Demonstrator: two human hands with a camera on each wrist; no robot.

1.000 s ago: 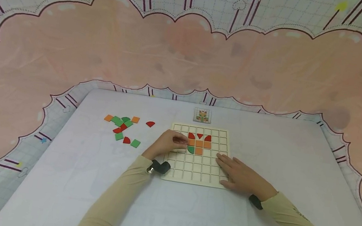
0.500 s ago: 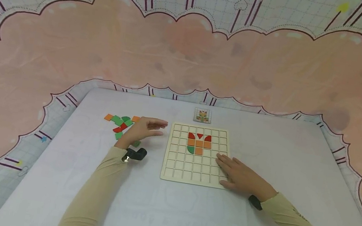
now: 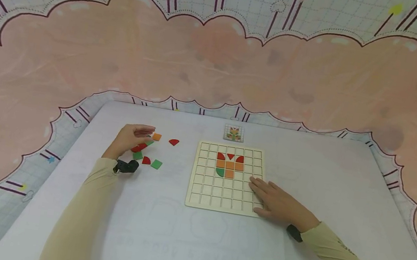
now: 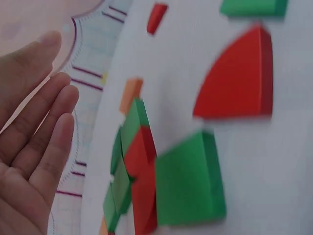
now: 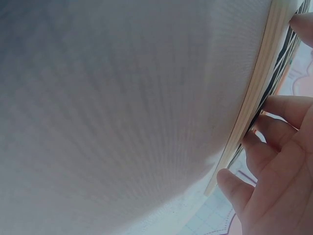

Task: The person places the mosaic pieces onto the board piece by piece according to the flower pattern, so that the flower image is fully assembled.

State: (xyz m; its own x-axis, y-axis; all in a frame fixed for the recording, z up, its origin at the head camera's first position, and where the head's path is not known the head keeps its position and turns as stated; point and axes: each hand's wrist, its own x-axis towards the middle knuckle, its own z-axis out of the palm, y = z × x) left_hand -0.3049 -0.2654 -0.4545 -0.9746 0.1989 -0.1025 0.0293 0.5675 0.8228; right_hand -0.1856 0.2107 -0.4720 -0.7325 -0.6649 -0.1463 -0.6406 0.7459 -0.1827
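Observation:
My left hand (image 3: 130, 138) hovers over a loose group of coloured pieces at the left and hides some of them. In the left wrist view its fingers (image 4: 46, 147) are extended, with nothing between them and the thumb. A green square (image 4: 188, 181) and a red quarter-circle (image 4: 239, 78) lie nearby. My right hand (image 3: 282, 203) rests flat on the right edge of the gridded wooden board (image 3: 206, 196). On the board sit red pieces (image 3: 240, 159), orange squares (image 3: 230, 165) and one green quarter-circle (image 3: 220, 172).
Behind the board lies a small pattern card (image 3: 234, 133) showing a flower-like figure. A separate red piece (image 3: 173, 142) lies between the group and the board. The white table (image 3: 183, 247) meets a patterned cloth (image 3: 217, 68) at its far edge.
My left hand has moved left, away from the board and over the loose pieces. The right hand has stayed on the board's edge. The pieces on the board look the same.

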